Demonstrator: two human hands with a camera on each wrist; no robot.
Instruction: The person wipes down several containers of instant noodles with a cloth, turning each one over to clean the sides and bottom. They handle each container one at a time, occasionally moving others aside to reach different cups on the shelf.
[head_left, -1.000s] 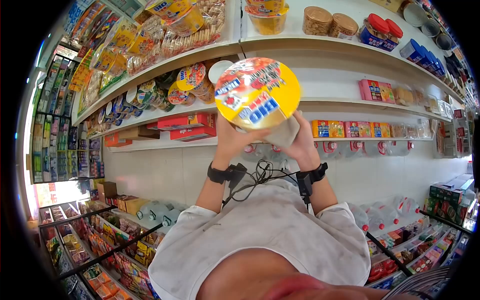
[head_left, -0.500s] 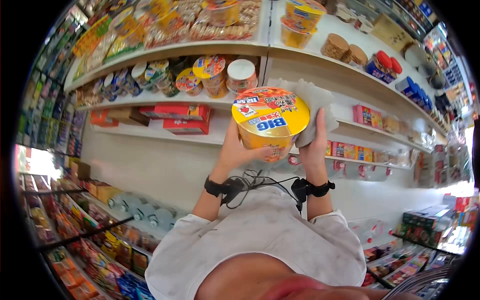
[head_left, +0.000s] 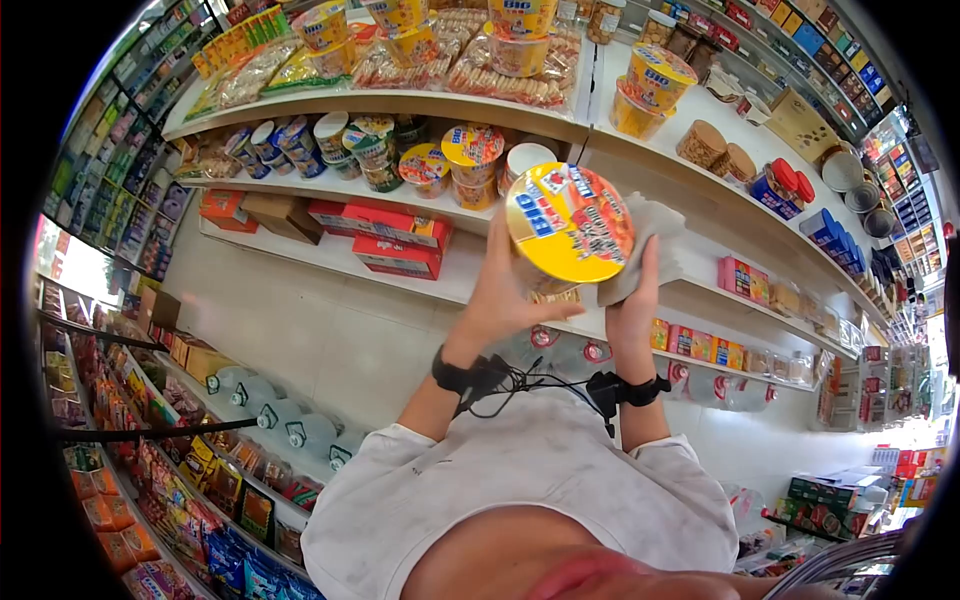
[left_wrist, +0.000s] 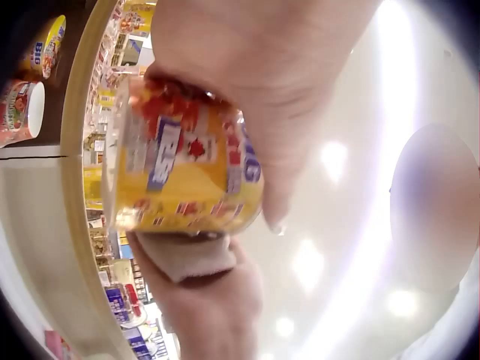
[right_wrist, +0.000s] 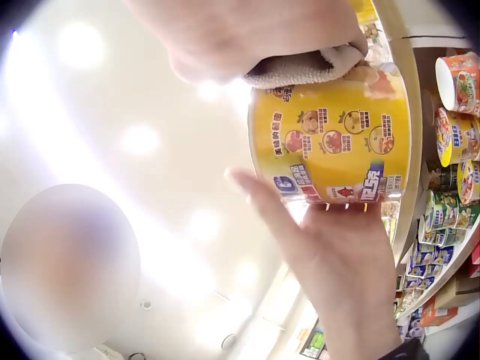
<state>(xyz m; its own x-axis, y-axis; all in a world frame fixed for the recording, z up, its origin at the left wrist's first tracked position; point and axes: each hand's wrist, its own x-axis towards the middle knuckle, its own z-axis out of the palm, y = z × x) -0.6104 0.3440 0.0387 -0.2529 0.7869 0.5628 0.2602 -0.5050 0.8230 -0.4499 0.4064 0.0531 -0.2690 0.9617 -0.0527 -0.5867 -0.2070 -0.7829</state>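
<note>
A yellow instant noodle tub with a printed lid is held up in front of the chest, tilted so its lid shows to the head camera. The left hand supports it from the left, thumb extended near the base and fingers partly hidden behind it. On the other side, the right hand holds a grey-white cloth to the tub's side. In the left wrist view the cloth lies folded between tub and right hand. The right wrist view shows the tub's printed wall.
Ahead, a shelf carries more noodle tubs and cups, with red boxes below. Stacked noodle tubs and round lidded jars stand on the upper shelf. Large clear bottles and snack racks lie at lower left.
The tub has been turned clockwise in the head view, its BIG lettering moving from the lid's lower part to its left. More cloth shows than a second ago. The shelves have shifted in view.
</note>
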